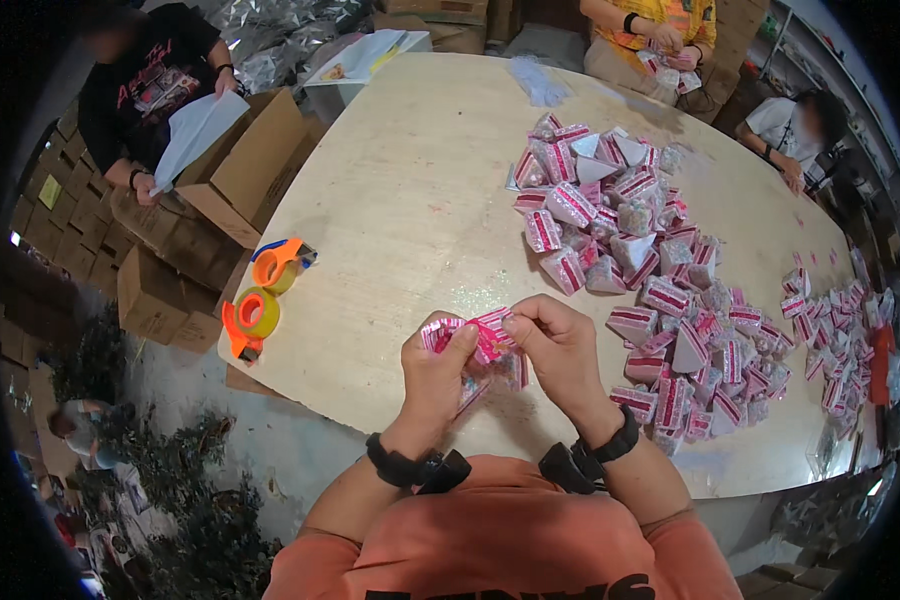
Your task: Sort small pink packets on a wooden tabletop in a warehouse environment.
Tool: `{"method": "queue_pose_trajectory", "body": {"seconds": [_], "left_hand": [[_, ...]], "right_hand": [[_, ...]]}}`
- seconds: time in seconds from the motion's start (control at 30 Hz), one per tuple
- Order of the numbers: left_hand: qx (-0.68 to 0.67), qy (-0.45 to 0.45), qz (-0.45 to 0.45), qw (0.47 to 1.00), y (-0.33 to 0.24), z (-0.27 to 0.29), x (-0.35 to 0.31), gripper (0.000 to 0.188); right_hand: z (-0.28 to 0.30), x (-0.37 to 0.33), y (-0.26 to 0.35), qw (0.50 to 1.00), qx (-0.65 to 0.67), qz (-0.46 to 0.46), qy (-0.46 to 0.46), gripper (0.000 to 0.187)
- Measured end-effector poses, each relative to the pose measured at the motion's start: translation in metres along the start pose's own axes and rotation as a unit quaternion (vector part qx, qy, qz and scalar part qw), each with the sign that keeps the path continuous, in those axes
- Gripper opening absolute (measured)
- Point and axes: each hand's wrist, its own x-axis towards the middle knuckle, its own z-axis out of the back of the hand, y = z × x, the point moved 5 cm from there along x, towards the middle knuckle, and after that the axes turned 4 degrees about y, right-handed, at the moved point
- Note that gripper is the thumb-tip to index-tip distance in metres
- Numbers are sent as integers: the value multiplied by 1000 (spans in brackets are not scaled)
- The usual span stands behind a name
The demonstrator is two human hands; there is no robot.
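Note:
Close to my body, above the near edge of the table (390, 200), both hands grip one pink-and-white striped packet (492, 335). My left hand (438, 375) is closed on its left side, thumb pressed on the front. With thumb and fingers pinched, my right hand (558, 350) holds its upper right edge. Part of the packet hangs below my fingers, and its full shape is hidden. To the right lies a large heap of wedge-shaped, cake-slice-like pieces (572, 205) in pink, white and silver. A nearer heap of similar pieces (692, 348) adjoins it.
Two orange tape dispensers (258, 312) with yellow tape rest at the table's left edge. More small striped pieces (838, 325) lie far right. Clear plastic bags (538, 82) sit at the far edge. One person stands by an open carton (260, 165); two others work across the table.

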Motion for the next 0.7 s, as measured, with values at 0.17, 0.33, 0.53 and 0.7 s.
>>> {"method": "queue_pose_trajectory", "body": {"seconds": [0.17,0.33,0.53,0.7], "left_hand": [[66,-35,33,997,-1,-3,1,13],[57,48,17,997,9,-3,1,12],[54,74,57,994,13,-2,7,11],[36,78,58,995,-1,12,10,16]], "right_hand": [[2,4,-6,999,29,-11,-25,8],[5,5,-1,999,6,-25,-42,9],[5,9,14,994,-89,62,-17,11],[18,17,21,993,-109,50,19,10]]}}
